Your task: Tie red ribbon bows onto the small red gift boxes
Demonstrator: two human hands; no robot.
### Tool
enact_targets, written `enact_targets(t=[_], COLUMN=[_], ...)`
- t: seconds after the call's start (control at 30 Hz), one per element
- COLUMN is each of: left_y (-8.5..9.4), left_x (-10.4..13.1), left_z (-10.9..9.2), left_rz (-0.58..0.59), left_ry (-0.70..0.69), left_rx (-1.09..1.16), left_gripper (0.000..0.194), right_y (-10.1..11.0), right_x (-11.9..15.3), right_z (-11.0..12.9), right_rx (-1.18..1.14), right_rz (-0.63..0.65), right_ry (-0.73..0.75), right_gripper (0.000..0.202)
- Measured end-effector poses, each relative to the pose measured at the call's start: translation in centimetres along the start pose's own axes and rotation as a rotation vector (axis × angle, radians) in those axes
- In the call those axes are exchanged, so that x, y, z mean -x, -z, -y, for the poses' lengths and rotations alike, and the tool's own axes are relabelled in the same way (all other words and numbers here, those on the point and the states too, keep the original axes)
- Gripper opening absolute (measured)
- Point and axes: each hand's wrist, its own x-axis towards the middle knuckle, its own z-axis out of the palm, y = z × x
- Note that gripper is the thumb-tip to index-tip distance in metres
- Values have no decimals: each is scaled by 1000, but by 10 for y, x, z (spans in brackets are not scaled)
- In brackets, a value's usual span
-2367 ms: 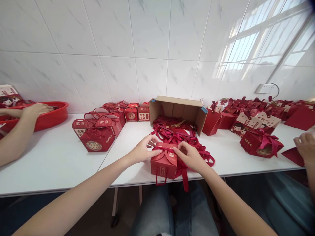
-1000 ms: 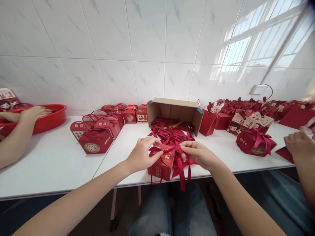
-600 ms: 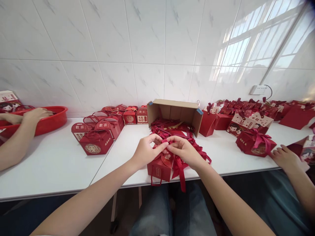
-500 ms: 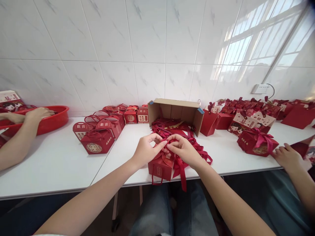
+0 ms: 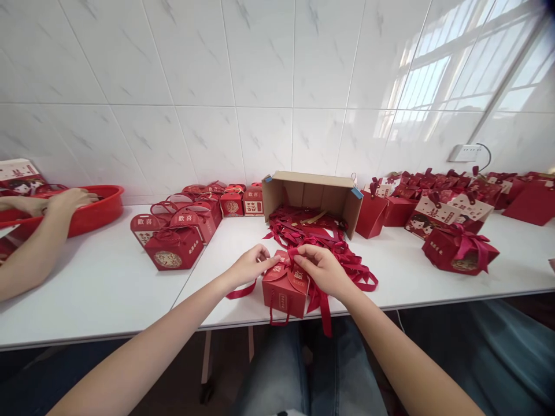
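Observation:
On the table's front edge before me stands a small red gift box point(image 5: 286, 292) with rounded top flaps and a red cord handle hanging down its front. Over its top, my right hand point(image 5: 323, 268) pinches a dark red ribbon point(image 5: 292, 257). My left hand point(image 5: 251, 267) is at the box's upper left, its thumb by the flaps and its curled fingers apart from the thumb. One loose ribbon end point(image 5: 241, 292) lies on the table below that hand; other ribbon hangs off the table edge at the box's right.
Behind the box, a cardboard carton point(image 5: 310, 180) lies on its side, spilling a heap of red ribbons point(image 5: 347, 254). Finished-looking red boxes point(image 5: 173, 248) stand at left, and a bow-tied box point(image 5: 459, 248) at right. Another person's arm point(image 5: 47, 242) reaches into a red basin point(image 5: 106, 208).
My left hand has moved left, away from my right hand, and a ribbon end now shows at the box's left. The other person's hand at right has left the bow-tied box.

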Motion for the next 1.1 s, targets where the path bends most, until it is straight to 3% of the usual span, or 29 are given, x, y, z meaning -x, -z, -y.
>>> enact_targets(t=[0.1, 0.33, 0.53, 0.6, 0.7, 0.83, 1.0, 1.1], left_y=[1, 3, 9, 18, 35, 47, 38, 23], left_x=[0, 1, 1, 5, 13, 15, -10, -25], left_z=[8, 7, 9, 2, -21, -59, -80, -74], left_rz=[102, -50, -109, -76, 12, 125, 174, 87], left_ry=[37, -103, -107, -150, -323, -494, -665, -748], left_rx=[52, 32, -60, -95, -239, -497, -735, -741], left_gripper=[49, 49, 47, 42, 30, 19, 17, 16], right_y=[5, 10, -6, -12, -18, -16, -4, -3], right_x=[2, 4, -3, -6, -11, -15, -10, -9], right_z=[-2, -12, 3, 6, 7, 8, 16, 14], right_rx=[42, 170, 290, 341, 436, 420, 204, 167], right_rz=[25, 29, -57, -97, -148, -94, 151, 108], right_ry=[13, 16, -42, -82, -83, -32, -7, -66], right_gripper=[23, 17, 14, 12, 10, 14, 17, 32])
